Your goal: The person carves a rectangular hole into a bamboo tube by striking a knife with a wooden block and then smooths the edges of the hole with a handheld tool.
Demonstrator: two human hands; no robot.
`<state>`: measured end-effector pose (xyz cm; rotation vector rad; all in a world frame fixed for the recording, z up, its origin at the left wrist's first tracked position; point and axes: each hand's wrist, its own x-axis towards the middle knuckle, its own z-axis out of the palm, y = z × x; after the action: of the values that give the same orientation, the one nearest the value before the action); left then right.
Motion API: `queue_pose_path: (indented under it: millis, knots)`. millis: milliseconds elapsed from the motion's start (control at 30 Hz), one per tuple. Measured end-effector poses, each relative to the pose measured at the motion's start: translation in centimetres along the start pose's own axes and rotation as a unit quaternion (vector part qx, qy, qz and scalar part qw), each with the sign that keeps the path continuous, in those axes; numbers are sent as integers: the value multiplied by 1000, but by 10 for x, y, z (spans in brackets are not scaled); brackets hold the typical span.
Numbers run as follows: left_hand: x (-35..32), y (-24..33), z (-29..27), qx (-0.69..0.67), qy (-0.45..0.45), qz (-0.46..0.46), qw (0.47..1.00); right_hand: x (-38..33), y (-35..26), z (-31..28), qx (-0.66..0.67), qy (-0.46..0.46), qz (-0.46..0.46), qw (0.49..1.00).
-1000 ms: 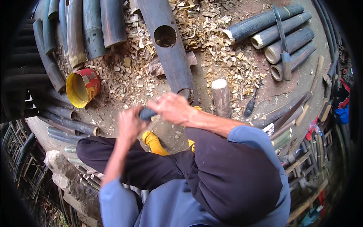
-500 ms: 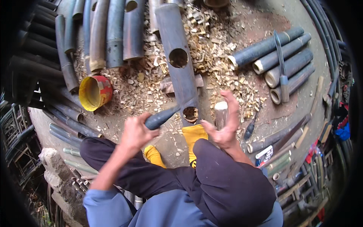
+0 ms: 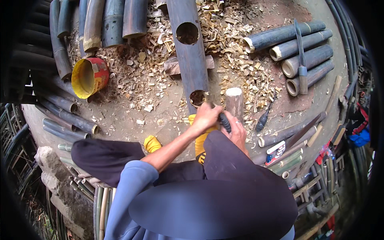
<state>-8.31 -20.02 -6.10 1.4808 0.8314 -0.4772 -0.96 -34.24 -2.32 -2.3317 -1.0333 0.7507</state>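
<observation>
A dark bamboo pole [image 3: 186,66] with two round holes cut in its upper side lies lengthwise before me. Its near end, by the nearer hole [image 3: 197,97], meets my yellow-socked foot [image 3: 200,140]. My right hand [image 3: 237,135] has its fingers closed round the ribbed black handle of a bladed tool [image 3: 224,121]. Just beyond it, my left hand [image 3: 208,119] is closed at the tool's other end, close to the hole's rim. The blade is mostly hidden by that hand, so its shape cannot be told.
A short wooden block [image 3: 234,102] stands right of the pole, near another black-handled tool [image 3: 262,121]. Wood chips [image 3: 132,78] cover the ground. A yellow-red tin [image 3: 98,76] lies on its side at left. A machete [image 3: 299,48] rests across bamboo pieces [image 3: 286,34] at right.
My left hand has moved right and forward to the hole's near end, bringing the tool. My right hand was open and raised; now it has come down and closed round the handle.
</observation>
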Motion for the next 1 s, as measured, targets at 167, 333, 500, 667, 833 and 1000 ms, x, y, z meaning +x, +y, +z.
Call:
queue_pose_path:
  millis: [167, 333, 500, 667, 833, 1000]
  knots:
    - [6, 11, 15, -316, 70, 41, 945, 63, 15, -41, -196, -141, -58, 969]
    - [5, 19, 19, -763, 60, 52, 642, 140, -7, -70, -326, -152, -335, 871]
    - [5, 3, 7, -924, -19, 71, 374, 166, -52, -58, -390, -98, -466, 788]
    - [1, 32, -16, -512, -41, -140, 847, 47, -2, -47, -119, -80, -5, 990]
    - [0, 20, -18, -571, -52, -136, 808, 70, -46, -66, -204, -150, 55, 966]
    - [-8, -1, -13, -771, -78, 17, 632, 107, -67, -72, -390, -144, -196, 888]
